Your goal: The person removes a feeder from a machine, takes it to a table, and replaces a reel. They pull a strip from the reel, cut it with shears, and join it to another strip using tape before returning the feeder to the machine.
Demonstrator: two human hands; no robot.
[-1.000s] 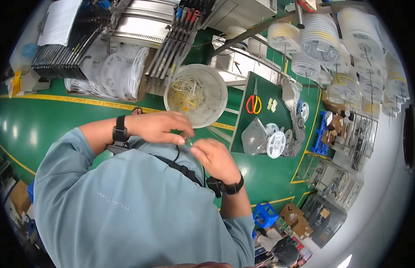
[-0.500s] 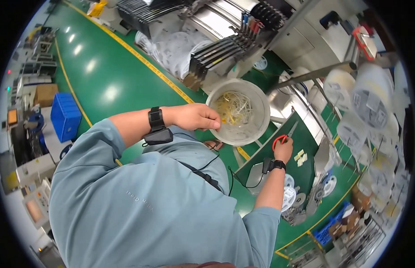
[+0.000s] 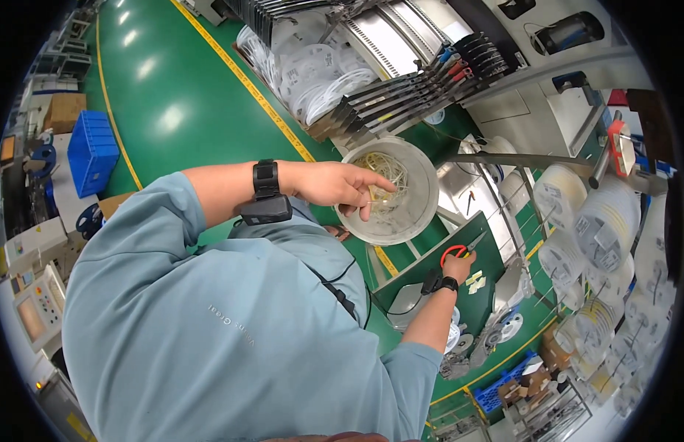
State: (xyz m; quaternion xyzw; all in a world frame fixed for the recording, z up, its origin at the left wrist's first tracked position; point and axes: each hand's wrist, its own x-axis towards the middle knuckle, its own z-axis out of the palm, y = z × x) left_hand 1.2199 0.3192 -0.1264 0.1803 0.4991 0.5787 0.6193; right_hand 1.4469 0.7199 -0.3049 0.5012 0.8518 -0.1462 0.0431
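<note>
My left hand point(image 3: 340, 184) is over the near left part of a round whitish bin point(image 3: 421, 214), its index finger stretched out and the other fingers bent apart. It looks open; a thin pale strip shows by the fingertips, but whether it touches them I cannot tell. Inside the bin lies a tangle of thin yellowish and white strips point(image 3: 390, 168). My right hand point(image 3: 457, 269) is closed on red-handled scissors point(image 3: 452, 252), blades pointing away to the upper right. Below them is a dark green tabletop point(image 3: 430, 276) with small pale yellow pieces point(image 3: 476, 281) beside the hand.
Racks of clear and white reels point(image 3: 604, 221) stand at the right. A machine with a row of black feeders point(image 3: 408, 99) is at the top, beside a box of white reels point(image 3: 312, 74). A metal bar point(image 3: 519, 159) crosses beyond the bin. Far left is a blue crate point(image 3: 99, 151).
My left hand has moved right over the bin and its closed fingers have spread. My right hand still grips the scissors, now turned further to the right. The whole view has shifted somewhat.
</note>
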